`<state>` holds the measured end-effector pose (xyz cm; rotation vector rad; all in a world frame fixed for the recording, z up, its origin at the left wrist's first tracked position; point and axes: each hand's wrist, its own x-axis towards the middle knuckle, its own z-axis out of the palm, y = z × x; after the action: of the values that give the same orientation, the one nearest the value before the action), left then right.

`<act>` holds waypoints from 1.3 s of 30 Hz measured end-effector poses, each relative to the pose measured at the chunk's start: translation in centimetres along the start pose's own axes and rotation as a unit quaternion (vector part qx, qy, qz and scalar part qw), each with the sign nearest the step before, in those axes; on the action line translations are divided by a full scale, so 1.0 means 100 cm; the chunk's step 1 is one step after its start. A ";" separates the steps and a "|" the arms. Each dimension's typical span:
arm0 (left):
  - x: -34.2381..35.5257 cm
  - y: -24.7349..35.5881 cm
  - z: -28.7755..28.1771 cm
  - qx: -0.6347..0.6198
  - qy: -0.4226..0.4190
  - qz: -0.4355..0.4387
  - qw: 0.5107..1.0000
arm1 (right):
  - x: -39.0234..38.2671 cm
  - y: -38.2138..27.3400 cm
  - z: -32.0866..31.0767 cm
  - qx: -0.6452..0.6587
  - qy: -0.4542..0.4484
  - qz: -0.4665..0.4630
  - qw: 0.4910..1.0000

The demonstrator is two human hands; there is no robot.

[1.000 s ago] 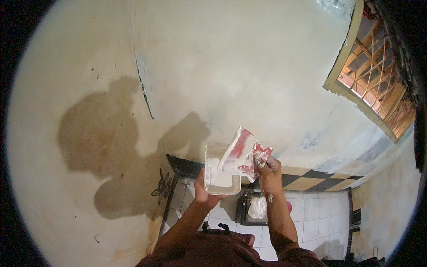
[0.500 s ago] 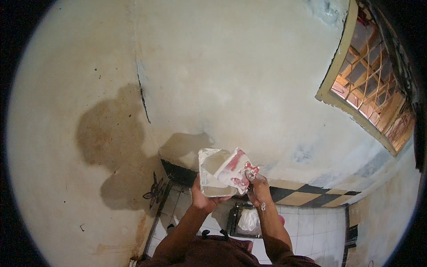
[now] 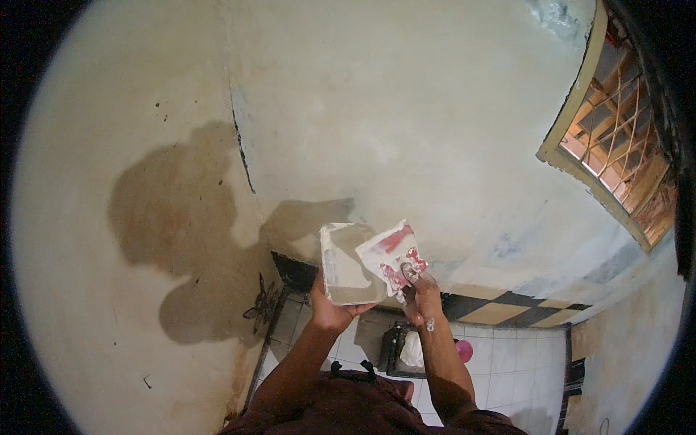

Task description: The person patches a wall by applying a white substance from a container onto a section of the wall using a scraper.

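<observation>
My left hand (image 3: 332,310) grips a pale rectangular tub (image 3: 351,296) from its lower left side, fingers under the near edge. The inside of the tub is coated with off-white putty. In my right hand (image 3: 422,293) is a wide putty spreader (image 3: 382,249), smeared white with red showing through. Its blade overlaps the tub's right side; whether it touches the tub, I cannot tell. White paste covers my right thumb and fingers, and a blob clings to the wrist.
Ahead rises a patchy off-white wall (image 3: 362,123), with a cracked corner on the left. A barred window (image 3: 612,134) is at upper right. Black and beige tiles (image 3: 500,310) line the wall's foot. On the white tiled floor (image 3: 500,355) are a black crate (image 3: 392,348), a white bag (image 3: 412,351) and a pink round object (image 3: 464,351).
Both hands, with the tub and spreader, have risen slightly in view. The spreader has shifted a little to the right, uncovering more of the tub's inside. The view has turned slightly left.
</observation>
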<state>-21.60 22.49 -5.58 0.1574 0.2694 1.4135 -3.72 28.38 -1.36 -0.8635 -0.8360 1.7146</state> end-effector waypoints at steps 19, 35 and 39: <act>0.003 0.124 -0.039 0.035 0.053 -0.026 0.998 | 0.136 0.023 0.111 -0.332 0.336 -0.479 0.740; -0.011 0.168 -0.074 -0.077 -0.011 -0.012 0.997 | 0.200 0.036 0.103 -0.777 0.197 -0.529 0.278; -0.016 0.164 -0.076 -0.084 0.009 -0.020 0.996 | 0.162 0.025 0.105 -0.708 0.261 -0.445 0.482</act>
<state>-39.52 23.03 -8.39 0.0015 0.1668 1.3924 -17.77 41.85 -0.81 -1.4145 -1.7677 -0.5565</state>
